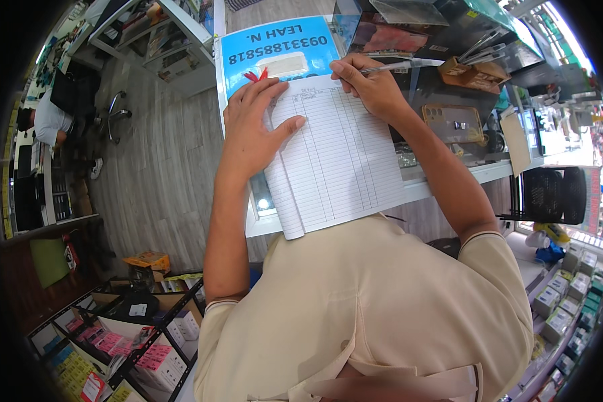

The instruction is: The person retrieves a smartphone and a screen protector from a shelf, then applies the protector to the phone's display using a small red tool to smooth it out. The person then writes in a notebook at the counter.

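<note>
An open ruled notebook (pixel 341 161) lies before me, its page divided by hand-drawn column lines with some handwriting at the top. My left hand (pixel 256 120) rests flat over the notebook's left side near the fold, fingers spread. Between the thumb and fingers of my right hand (pixel 369 83) is a pen (pixel 389 67), held over the page's upper right corner and pointing away to the right. Under the notebook's far edge is a blue printed sheet (pixel 281 42) bearing large writing, with a red ribbon or string (pixel 256 75) beside my left fingers.
The notebook rests on a glass display counter (pixel 414 188). To the right are a clear phone case (pixel 452 123) and a brown pen holder (pixel 474 73). A person (pixel 50 118) bends at a far-left desk. Shelves of boxed goods (pixel 155 362) stand at lower left; a black chair (pixel 552 196) is at right.
</note>
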`<state>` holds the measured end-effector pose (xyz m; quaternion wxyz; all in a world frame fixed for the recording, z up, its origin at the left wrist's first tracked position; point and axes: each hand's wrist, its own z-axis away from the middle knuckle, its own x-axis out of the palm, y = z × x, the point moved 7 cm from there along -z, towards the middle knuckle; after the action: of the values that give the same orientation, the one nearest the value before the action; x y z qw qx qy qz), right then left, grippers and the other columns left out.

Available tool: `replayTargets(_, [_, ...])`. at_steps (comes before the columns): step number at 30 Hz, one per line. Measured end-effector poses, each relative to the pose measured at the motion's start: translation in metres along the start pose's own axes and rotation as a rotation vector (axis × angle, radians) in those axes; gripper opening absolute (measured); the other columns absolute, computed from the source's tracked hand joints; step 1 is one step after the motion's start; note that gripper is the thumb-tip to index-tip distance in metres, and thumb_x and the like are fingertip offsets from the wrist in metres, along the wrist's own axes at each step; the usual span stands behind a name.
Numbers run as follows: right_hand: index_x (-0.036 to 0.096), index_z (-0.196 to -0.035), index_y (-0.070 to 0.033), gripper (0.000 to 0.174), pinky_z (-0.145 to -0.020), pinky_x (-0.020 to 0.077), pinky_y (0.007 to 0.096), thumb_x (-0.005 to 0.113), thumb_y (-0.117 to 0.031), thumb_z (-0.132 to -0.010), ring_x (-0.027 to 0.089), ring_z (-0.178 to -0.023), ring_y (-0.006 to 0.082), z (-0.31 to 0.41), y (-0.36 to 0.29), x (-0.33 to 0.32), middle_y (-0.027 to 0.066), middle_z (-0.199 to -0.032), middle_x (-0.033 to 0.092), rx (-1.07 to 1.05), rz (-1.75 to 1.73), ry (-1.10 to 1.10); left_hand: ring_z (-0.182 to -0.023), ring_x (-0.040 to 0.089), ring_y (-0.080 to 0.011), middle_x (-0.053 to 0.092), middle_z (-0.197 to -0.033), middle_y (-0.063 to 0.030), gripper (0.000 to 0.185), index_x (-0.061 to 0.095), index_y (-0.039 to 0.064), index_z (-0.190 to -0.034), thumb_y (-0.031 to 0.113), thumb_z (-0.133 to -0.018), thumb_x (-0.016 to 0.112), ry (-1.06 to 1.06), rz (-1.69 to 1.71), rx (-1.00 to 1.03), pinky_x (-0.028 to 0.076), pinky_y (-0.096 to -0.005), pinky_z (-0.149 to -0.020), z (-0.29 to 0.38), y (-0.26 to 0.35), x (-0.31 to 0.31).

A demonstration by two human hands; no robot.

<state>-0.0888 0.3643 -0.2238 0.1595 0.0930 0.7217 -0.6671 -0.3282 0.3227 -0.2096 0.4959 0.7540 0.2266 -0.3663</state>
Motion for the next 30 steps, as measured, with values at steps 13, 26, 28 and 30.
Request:
replayTargets(13, [0.074,-0.092,-0.005,0.035,-0.060,0.0411,0.0225,0.076,-0.037,-0.104,0.053,-0.066,0.0028,0.007,-0.005,-0.006,-0.0031,-0.070,0.063,0.063,0.166,-0.010,-0.155,0.038,-0.0348,0.058,-0.157,-0.0066,0.062,0.070,0.013,-0.141,0.047,-0.091,0.081,0.023,0.000,0.009,0.023,-0.0544,-0.127,-0.001,-0.002,0.001])
replayTargets(26, [0.075,-0.090,-0.004,0.035,-0.060,0.0417,0.0243,0.070,-0.035,-0.107,0.054,-0.064,0.0041,0.000,0.003,-0.001,-0.0024,-0.069,0.064,-0.029,0.222,-0.036,-0.155,0.037,-0.0339,0.058,-0.158,-0.0059,0.063,0.069,0.014,-0.142,0.048,-0.090,0.083,0.029,0.002,0.029,0.023,-0.0537,-0.127,-0.002,-0.002,0.001])
replayTargets(28, [0.075,-0.091,-0.005,0.034,-0.060,0.0420,0.0244,0.071,-0.035,-0.107,0.055,-0.064,0.0042,0.000,0.001,-0.001,-0.0022,-0.069,0.064,-0.062,0.232,-0.025,-0.155,0.037,-0.0341,0.058,-0.158,-0.0056,0.063,0.069,0.014,-0.142,0.048,-0.090,0.083,0.031,0.000,0.032,0.023,-0.0539,-0.127,-0.002,-0.002,0.001])
replayTargets(30, [0.076,-0.091,-0.005,0.034,-0.060,0.0424,0.0246,0.071,-0.034,-0.106,0.055,-0.064,0.0044,0.000,0.000,-0.001,-0.0021,-0.069,0.064,-0.068,0.249,-0.020,-0.155,0.037,-0.0344,0.058,-0.158,-0.0053,0.064,0.069,0.014,-0.142,0.048,-0.090,0.083,0.031,0.000,0.038,0.023,-0.0541,-0.127,-0.002,-0.002,0.002])
